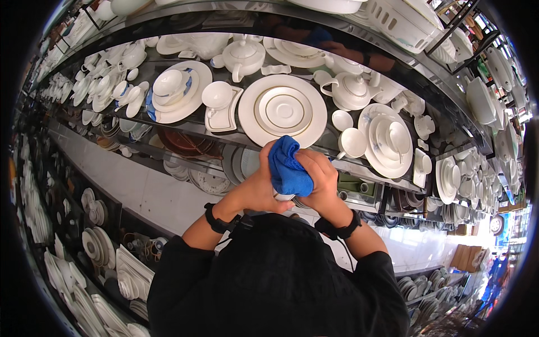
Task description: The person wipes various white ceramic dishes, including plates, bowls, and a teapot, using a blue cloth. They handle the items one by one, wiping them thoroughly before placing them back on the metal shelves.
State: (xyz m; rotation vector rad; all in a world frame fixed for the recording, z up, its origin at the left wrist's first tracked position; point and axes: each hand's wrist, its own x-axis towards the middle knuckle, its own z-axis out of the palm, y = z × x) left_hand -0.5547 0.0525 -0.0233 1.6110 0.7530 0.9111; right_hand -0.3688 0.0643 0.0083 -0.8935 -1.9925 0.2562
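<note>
A blue cloth (289, 171) is bunched over a small white piece of crockery (283, 196), held up in front of my chest. Only a sliver of the white piece shows below the cloth, so its exact kind is hidden. My left hand (254, 188) is closed round its left side, thumb beneath. On the other side my right hand (321, 177) grips the cloth, fingers curled over it. Just beyond my hands, a stack of gold-rimmed white plates (252, 115) sits on the shelf, with a white cup (352, 143) to the right.
The dark glossy shelf (191, 133) carries teapots (243, 56), a bowl on blue-patterned plates (168, 84) and a cup stack (390, 140). Another shelf edge (224, 23) runs above it. Racks of plates (98, 247) stand behind me at left. Pale floor tiles (135, 182) lie between.
</note>
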